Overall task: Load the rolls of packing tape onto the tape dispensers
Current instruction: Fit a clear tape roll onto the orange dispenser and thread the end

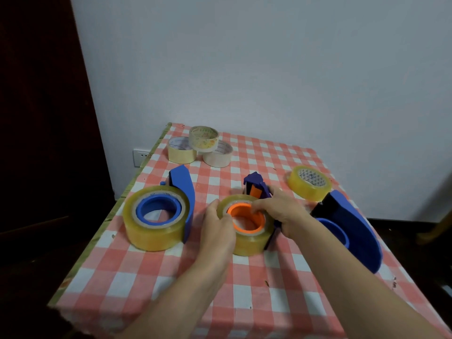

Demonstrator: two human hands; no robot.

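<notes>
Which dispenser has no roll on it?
The blue dispenser at far right: its hub is bare. The left blue dispenser and the purple dispenser are both loaded.

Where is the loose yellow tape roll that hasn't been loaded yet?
In the head view, the loose yellow tape roll lies on the right side of the table, just beyond the empty blue dispenser and right of the purple dispenser.

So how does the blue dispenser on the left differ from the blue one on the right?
The left blue dispenser has a roll of yellowish tape seated round its hub; the right blue dispenser has a bare hub. The left one is a lighter blue; the right one looks darker. Both lie flat on the checked cloth, hubs facing up.
</notes>
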